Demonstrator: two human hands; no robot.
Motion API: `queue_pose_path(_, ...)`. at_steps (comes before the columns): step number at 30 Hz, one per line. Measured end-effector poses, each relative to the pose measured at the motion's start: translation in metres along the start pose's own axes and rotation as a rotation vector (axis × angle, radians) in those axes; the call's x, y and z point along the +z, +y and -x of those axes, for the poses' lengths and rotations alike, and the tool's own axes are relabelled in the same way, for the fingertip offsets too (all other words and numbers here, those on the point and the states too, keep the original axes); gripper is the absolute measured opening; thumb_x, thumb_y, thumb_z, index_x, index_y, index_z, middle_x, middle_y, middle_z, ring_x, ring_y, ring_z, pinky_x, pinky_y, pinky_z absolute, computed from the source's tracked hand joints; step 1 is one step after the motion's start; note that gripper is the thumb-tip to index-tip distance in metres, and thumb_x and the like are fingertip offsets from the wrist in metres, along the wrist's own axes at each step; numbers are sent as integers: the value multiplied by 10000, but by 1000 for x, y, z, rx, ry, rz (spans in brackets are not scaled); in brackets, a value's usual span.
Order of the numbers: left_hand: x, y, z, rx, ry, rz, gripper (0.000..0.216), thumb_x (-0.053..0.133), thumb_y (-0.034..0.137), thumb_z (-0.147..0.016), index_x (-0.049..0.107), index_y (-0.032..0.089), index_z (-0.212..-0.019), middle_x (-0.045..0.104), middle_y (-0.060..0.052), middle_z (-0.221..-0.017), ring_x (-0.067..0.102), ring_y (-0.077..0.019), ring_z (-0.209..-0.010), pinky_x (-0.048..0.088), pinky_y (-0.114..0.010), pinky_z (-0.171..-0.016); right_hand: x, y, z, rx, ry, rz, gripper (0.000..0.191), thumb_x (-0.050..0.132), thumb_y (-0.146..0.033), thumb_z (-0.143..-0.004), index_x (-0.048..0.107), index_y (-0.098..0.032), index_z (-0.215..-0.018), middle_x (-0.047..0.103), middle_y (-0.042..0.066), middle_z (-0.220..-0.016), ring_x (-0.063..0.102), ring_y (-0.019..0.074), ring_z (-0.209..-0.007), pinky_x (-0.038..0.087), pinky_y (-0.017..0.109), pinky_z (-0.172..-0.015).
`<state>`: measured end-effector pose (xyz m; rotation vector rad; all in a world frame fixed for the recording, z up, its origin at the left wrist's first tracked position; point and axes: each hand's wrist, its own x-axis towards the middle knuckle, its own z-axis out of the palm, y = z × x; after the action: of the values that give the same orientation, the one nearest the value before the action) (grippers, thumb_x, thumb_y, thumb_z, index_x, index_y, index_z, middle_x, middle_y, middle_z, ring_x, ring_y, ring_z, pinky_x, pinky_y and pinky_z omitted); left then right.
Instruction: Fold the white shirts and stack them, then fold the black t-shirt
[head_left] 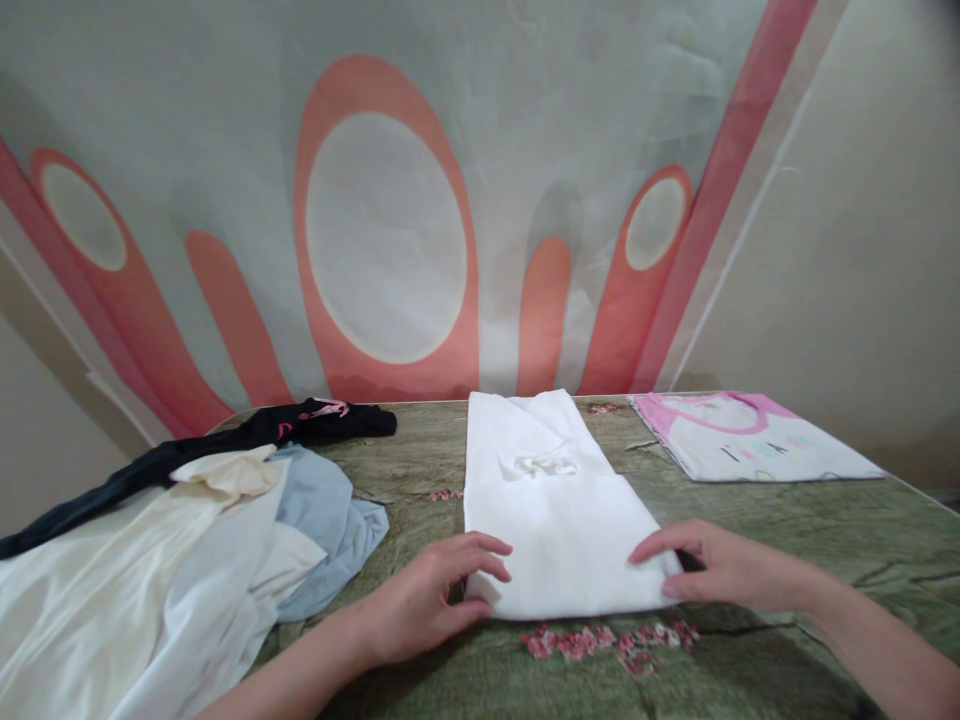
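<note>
Nearest to us, the left hand (pixel 442 592) sits at the near left corner of the folded white garment (pixel 559 545), thumb low by the edge, fingers laid over the top. And opposite, the right hand (pixel 709 566) works the near right corner, index finger on the cloth, thumb at the side! Both are half open, thumbs parted from fingers; whether either truly pinches a layer, I cannot tell.

So here's the line that matters: the garment lies between the hands and stretches away from them, its long axis running towards the far edge of the table (pixel 427 440). Neither hand is nearer; both touch its close end, and the far end reaches that back edge.

Out left, a loose cream garment (pixel 150 565) and pale blue cloth (pixel 321 500) spread, the cream one cut off by the view. Beyond, black clothing (pixel 232 432) trails to the far left, while a pink-and-white shirt (pixel 776 450) lies folded by the far right corner.

Hard to make out: the gathered detail (pixel 546 466) mid-garment, its layers, the right hand's curled fingers; the table's near edge is out of view
</note>
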<state>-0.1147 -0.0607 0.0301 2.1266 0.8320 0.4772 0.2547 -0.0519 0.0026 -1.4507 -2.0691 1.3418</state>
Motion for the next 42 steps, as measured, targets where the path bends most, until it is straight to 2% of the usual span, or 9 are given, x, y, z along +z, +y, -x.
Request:
queue_pose_path(6, -2, -4, 0, -58, 1, -16, 255, 622, 202, -759, 604, 241, -1010, 533, -26, -1204, 513, -174, -1062, 409, -251, -868, -3, 0, 2, -9, 2, 82, 381, 667, -382, -654, 681, -290, -1024, 643, 15, -777, 546, 193, -703, 431, 282, -643)
queue_pose_path(13, -1, -10, -1, -94, 106, -138, 185, 548, 256, -818, 593, 214, -992, 544, -39, -1124, 521, -91, -663, 444, -217, -674, -11, -1, 10, 5, -64, 225, 373, 627, -374, -720, 648, -299, -1085, 620, 12, -789, 530, 172, -686, 408, 261, -605)
queue_pose_path(17, -1, -3, -2, -45, 139, -273, 227, 513, 294, -843, 595, 220, -1042, 539, -66, -1151, 546, -173, -913, 416, -288, -854, -14, -1, 11, 29, -23, 234, 349, 543, -416, -780, 647, -276, -1082, 608, 10, -713, 516, 159, -626, 395, 251, -560)
queue_pose_path(21, 1, 4, -10, 21, -9, -412, 363, 418, 324, -895, 490, 256, -1245, 433, -65, -1338, 362, -239, -1235, 242, -390, -1039, -11, -1, 1, -1, 204, 267, 333, 493, -420, -802, 661, -238, -1024, 633, 38, -770, 544, 185, -678, 424, 281, -617)
queue_pose_path(24, -2, -4, -22, -20, -98, -477, 455, 421, 359, -890, 383, 252, -1331, 315, -62, -1424, 252, -257, -1307, 160, -430, -1065, -9, -3, -17, -84, 323, 283, 318, 505, -379, -790, 641, -223, -1031, 632, 67, -939, 563, 212, -813, 448, 316, -718)
queue_pose_path(27, -13, -19, -38, -52, -59, -496, 531, 509, 423, -833, 403, 227, -1314, 312, -79, -1424, 241, -277, -1307, 153, -424, -1062, -12, -4, -42, -170, 389, 354, 317, 534, -325, -766, 625, -210, -1046, 597, 81, -1071, 534, 238, -980, 408, 359, -870)
queue_pose_path(34, -44, -52, -77, -100, -20, -386, 543, 711, 400, -622, 590, 153, -1090, 600, -86, -1027, 553, -240, -936, 412, -296, -821, -21, -2, -89, -163, 297, 347, 324, 567, -349, -740, 647, -173, -1001, 642, 91, -1003, 573, 231, -919, 418, 346, -843)
queue_pose_path(38, -56, -66, -90, -274, -16, -316, 357, 721, 368, -578, 640, 140, -841, 630, -45, -808, 581, -189, -741, 428, -235, -637, -21, 2, -97, -142, 262, 296, 310, 559, -400, -750, 653, -162, -925, 662, 70, -902, 579, 202, -799, 439, 320, -746)
queue_pose_path(42, -62, -70, -96, -417, -56, -199, 388, 698, 385, -581, 612, 149, -876, 633, -26, -772, 572, -138, -603, 414, -210, -530, -20, 6, -97, -127, 267, 217, 335, 537, -431, -767, 638, -152, -922, 657, 57, -845, 565, 185, -757, 442, 299, -692)
